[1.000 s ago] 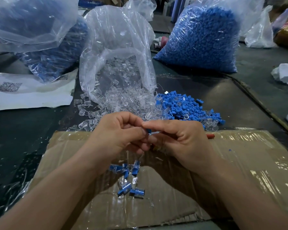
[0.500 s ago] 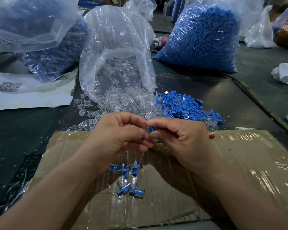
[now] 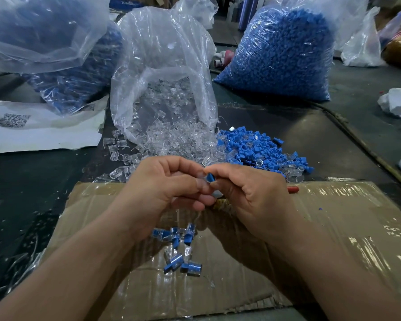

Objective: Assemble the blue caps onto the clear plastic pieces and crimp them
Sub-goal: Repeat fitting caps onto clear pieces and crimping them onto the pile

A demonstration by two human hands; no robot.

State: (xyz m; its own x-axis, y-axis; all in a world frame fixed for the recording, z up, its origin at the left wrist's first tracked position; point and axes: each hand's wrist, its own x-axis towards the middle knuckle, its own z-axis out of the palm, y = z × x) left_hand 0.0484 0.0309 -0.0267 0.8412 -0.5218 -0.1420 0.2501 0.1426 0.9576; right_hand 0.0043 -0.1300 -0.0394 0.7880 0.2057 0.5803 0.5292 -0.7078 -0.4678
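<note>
In the head view, the left hand [image 3: 169, 186] and right hand [image 3: 248, 193] meet fingertip to fingertip above the cardboard [image 3: 333, 228]. The right pinches a blue cap [image 3: 210, 177], the left a mostly hidden clear piece [image 3: 201, 176]. Both parts look tiny, light, stiff and slick — probably best pinched by their sides and pressed straight together.

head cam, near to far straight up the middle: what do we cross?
cardboard sheet → pile of capped pieces → left hand and right hand pinching a blue cap → spilled clear pieces → open clear bag
</note>
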